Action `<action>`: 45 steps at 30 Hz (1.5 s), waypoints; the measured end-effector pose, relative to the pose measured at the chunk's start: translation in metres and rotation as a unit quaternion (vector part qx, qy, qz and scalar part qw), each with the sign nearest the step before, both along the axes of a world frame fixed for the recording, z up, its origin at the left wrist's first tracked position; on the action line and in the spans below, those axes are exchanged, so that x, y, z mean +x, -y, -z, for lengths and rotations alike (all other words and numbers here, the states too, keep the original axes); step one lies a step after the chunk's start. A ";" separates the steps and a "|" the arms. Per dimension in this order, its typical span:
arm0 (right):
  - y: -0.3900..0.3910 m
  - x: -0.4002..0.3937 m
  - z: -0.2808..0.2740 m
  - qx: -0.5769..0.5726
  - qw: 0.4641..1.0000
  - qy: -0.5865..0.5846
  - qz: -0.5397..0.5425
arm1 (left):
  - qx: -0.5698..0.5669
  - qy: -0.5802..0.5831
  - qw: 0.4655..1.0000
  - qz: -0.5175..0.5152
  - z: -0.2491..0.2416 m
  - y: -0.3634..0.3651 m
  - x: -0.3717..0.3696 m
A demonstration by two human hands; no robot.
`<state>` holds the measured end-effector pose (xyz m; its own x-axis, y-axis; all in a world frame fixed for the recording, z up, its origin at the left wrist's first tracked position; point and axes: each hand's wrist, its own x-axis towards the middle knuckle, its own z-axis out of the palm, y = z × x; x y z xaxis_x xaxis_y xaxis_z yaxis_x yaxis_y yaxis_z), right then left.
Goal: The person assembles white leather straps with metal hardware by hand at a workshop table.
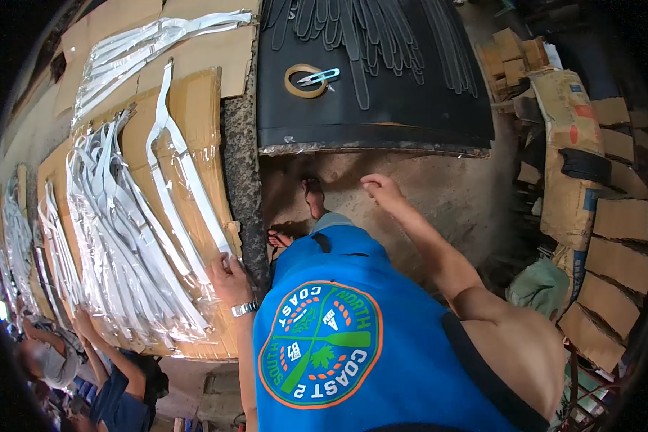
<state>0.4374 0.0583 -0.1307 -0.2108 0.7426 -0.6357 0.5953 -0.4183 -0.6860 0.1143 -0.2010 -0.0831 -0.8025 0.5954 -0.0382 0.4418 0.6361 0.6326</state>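
Observation:
White Y-shaped straps [171, 133] lie on the cardboard-covered table [210, 108]. At their lower end is my left hand [229, 277], a watch on its wrist, with fingers closed on a strap end. My right hand [381, 190] hangs over the floor below the black table's edge, its fingers curled together; whatever they hold, if anything, is too small to name. Beside the single straps lies a large pile of white straps in clear plastic [111, 216]. More wrapped straps [158, 36] rest at the top left.
The black table [410, 122] bears dark strips [360, 65], a tape roll [288, 81] and blue-handled snips [327, 75]. Cardboard boxes [623, 219] and a sack [565, 122] stand at the right. Other people's arms [115, 353] reach in at lower left.

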 end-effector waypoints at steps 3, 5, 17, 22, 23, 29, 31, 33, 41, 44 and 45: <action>-0.001 -0.013 0.007 -0.095 0.988 -0.077 0.090 | 0.007 0.014 1.000 0.000 -0.001 -0.003 0.000; 0.000 -0.033 -0.002 -0.119 0.982 -0.107 0.101 | -0.009 0.016 1.000 0.001 -0.008 -0.006 0.001; -0.024 -0.059 0.027 -0.140 0.908 -0.261 0.296 | -0.025 0.024 0.999 0.014 -0.007 -0.005 -0.002; -0.030 -0.069 0.030 -0.140 0.900 -0.248 0.330 | -0.022 0.004 0.999 0.028 -0.003 -0.003 -0.003; -0.032 -0.069 0.033 -0.137 0.895 -0.250 0.342 | -0.017 0.008 0.999 0.026 -0.004 -0.004 -0.002; -0.039 -0.064 0.035 -0.126 0.881 -0.268 0.370 | -0.015 0.017 1.000 0.019 -0.005 -0.005 0.000; -0.043 -0.065 0.034 -0.123 0.885 -0.262 0.363 | -0.013 0.016 1.000 0.016 -0.005 -0.005 -0.001; -0.045 -0.065 0.034 -0.130 0.886 -0.264 0.358 | -0.019 0.018 1.000 0.013 -0.004 -0.004 -0.001; -0.044 -0.068 0.030 -0.118 0.896 -0.244 0.353 | -0.019 0.005 1.000 0.010 -0.008 -0.006 0.000; -0.041 -0.073 0.014 -0.111 0.908 -0.237 0.326 | -0.019 0.011 1.000 -0.003 -0.005 -0.005 0.001; -0.038 -0.077 0.006 -0.108 0.914 -0.237 0.312 | -0.020 0.012 1.000 -0.009 -0.002 -0.004 0.000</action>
